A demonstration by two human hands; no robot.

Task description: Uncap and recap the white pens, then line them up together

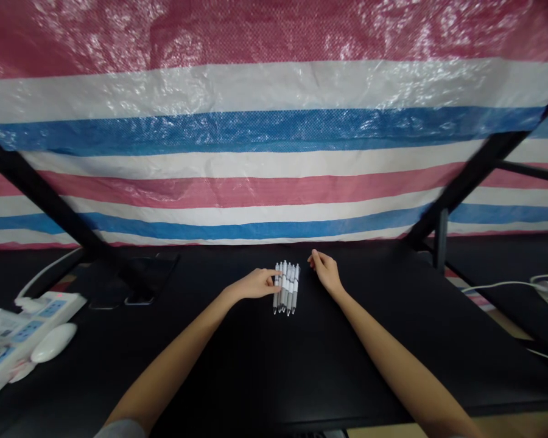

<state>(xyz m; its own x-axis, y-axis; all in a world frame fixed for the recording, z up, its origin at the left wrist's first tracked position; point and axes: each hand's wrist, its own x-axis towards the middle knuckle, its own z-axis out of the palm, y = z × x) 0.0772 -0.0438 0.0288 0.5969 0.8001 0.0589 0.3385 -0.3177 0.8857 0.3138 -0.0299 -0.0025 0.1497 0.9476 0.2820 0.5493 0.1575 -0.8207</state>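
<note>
A tight bundle of several white-and-grey retractable pens [287,288] lies on the black table top [274,365], tips pointing toward me. My left hand [253,285] comes in from the left, its fingertips on the upper left of the bundle. I cannot tell whether it grips a pen. My right hand [326,272] sits just right of the bundle, a little apart from it, fingertips drawn together with nothing between them.
A white power strip [27,322] and white computer mouse [53,342] lie at the left, beside dark phones [139,281]. A white cable [502,285] runs at the right. Black frame bars [466,182] and a striped tarpaulin [274,131] stand behind the table.
</note>
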